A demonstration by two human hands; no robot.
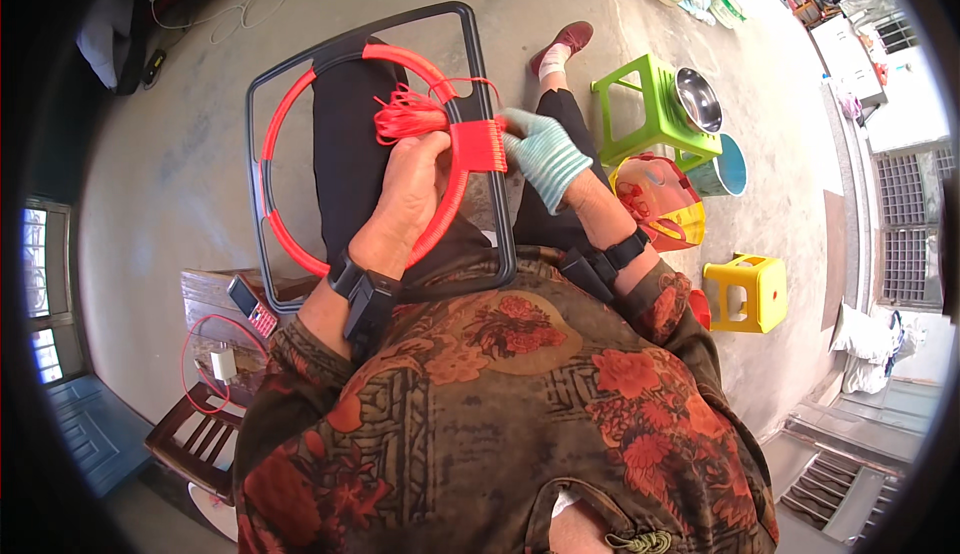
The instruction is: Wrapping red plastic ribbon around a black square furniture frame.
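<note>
Gripping a bundle of red cord (405,114), our bare left hand (410,189) closes its fingers on it; our gloved right hand (545,154) pinches the woven red patch (476,144) on the dark frame (495,214) across our lap. Red hoop (285,239): wrapped. Weaving: one short band done, most of the frame bare.

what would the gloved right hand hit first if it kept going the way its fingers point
The right hand points left, its fingertips already at the red cord wrapping on the black frame. Going on, it would likely meet that wrapping first, then the left hand just behind; depth is unclear.
</note>
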